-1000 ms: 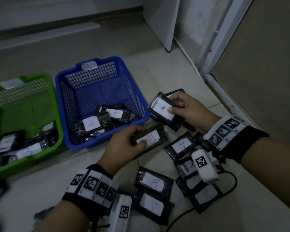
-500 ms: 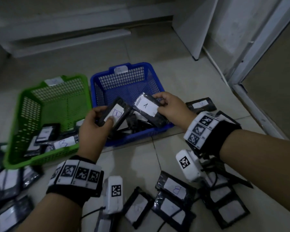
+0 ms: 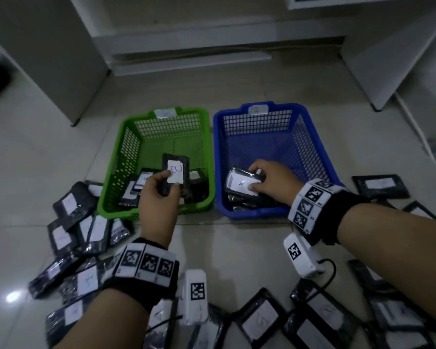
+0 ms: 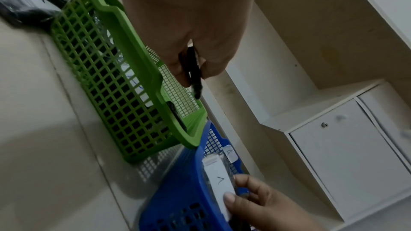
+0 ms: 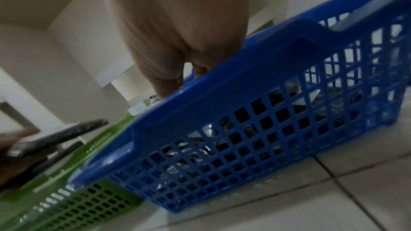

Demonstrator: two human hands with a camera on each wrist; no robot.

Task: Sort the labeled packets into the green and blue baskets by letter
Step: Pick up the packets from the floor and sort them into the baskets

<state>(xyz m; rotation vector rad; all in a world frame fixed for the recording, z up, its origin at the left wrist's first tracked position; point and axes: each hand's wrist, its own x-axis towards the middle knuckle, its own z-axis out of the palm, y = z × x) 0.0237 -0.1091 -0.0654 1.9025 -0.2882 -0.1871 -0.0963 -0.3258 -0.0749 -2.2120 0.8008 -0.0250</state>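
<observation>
My left hand pinches a black packet labeled B upright over the near end of the green basket; the left wrist view shows that B packet edge-on between thumb and fingers. My right hand grips a packet labeled A low inside the blue basket, above other packets lying there. The A packet and blue basket also show in the left wrist view. In the right wrist view the blue basket wall hides my fingers.
Several black labeled packets lie on the tiled floor: a pile at the left, a row along the near edge, more at the right. White cabinets stand behind the baskets. Both baskets hold several packets.
Both hands have carried their packets from the floor pile over the baskets: the left with B to the green one, the right with A down into the blue one. The head view swung left.
</observation>
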